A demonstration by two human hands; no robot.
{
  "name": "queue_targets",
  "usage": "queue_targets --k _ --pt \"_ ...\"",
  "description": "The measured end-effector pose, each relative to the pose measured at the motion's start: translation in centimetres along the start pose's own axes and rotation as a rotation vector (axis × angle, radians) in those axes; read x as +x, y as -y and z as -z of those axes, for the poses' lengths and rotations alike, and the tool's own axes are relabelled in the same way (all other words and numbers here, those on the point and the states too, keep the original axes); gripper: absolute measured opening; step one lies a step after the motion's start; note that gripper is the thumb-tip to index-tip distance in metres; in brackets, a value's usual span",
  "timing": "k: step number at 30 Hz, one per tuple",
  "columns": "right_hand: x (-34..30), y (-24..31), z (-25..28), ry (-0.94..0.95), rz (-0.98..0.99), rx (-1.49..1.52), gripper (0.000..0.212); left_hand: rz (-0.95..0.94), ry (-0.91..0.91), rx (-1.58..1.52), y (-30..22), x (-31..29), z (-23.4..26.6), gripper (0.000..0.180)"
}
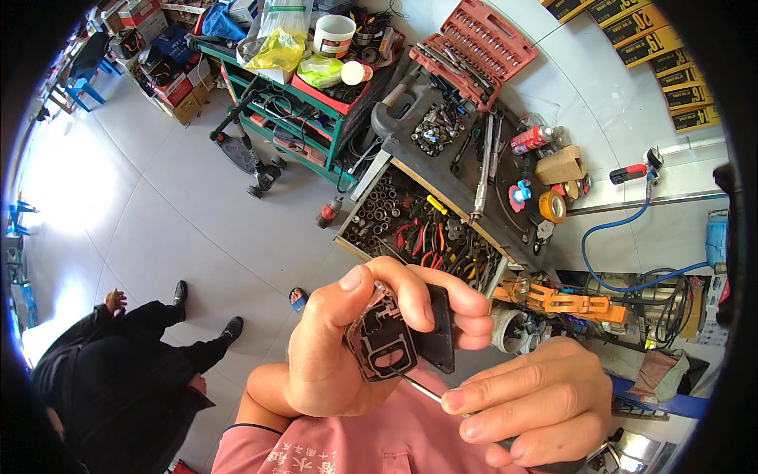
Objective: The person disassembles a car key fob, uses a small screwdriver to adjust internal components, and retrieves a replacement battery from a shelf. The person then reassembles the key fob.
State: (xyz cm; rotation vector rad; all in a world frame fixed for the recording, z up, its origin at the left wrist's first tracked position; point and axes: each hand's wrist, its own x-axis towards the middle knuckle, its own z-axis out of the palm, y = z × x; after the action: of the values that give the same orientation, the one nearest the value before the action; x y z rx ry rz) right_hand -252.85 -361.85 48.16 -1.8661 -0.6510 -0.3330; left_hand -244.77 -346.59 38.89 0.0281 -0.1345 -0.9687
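Fingers [442,304] of the left hand [355,347] are closed around a small black key-fob casing [395,340], which is held up in front of the chest with its open inside turned to the camera. A thin metal tool [422,389] is pinched in the right hand [537,403], its tip touching the casing's lower edge. Beyond, an open tool drawer [418,229] is seen.

A black key-fob shell [399,341] before a pink shirt [379,442], red socket case [474,49], orange tool [562,302].
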Motion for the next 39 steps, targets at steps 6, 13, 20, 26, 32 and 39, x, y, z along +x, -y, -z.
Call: queue_targets --k 6,13,20,26,32,39 --pt "1.3 -0.9 0.9 0.03 -0.201 0.128 0.025 0.088 -0.087 -0.021 0.2 -0.1 -0.2 0.043" --pt "1.1 -1.2 0.1 0.062 0.043 -0.052 0.017 0.0 -0.199 -0.058 0.3 0.4 0.2 0.042" --pt "-0.5 0.3 -1.0 0.04 0.092 -0.188 0.015 -0.015 -0.101 -0.105 0.2 0.7 0.3 0.045" --pt "-1.1 -0.9 -1.0 0.025 0.137 -0.112 0.018 -0.068 -0.076 -0.064 0.0 0.5 0.6 0.047" --pt "-1.2 -1.4 -5.4 -0.522 0.211 -0.164 0.022 -0.046 -0.036 -0.052 0.4 0.6 0.2 0.046" --pt "-0.9 -1.3 -0.7 -0.11 0.076 0.084 0.024 -0.031 -0.054 -0.044 0.2 0.5 0.1 0.045"
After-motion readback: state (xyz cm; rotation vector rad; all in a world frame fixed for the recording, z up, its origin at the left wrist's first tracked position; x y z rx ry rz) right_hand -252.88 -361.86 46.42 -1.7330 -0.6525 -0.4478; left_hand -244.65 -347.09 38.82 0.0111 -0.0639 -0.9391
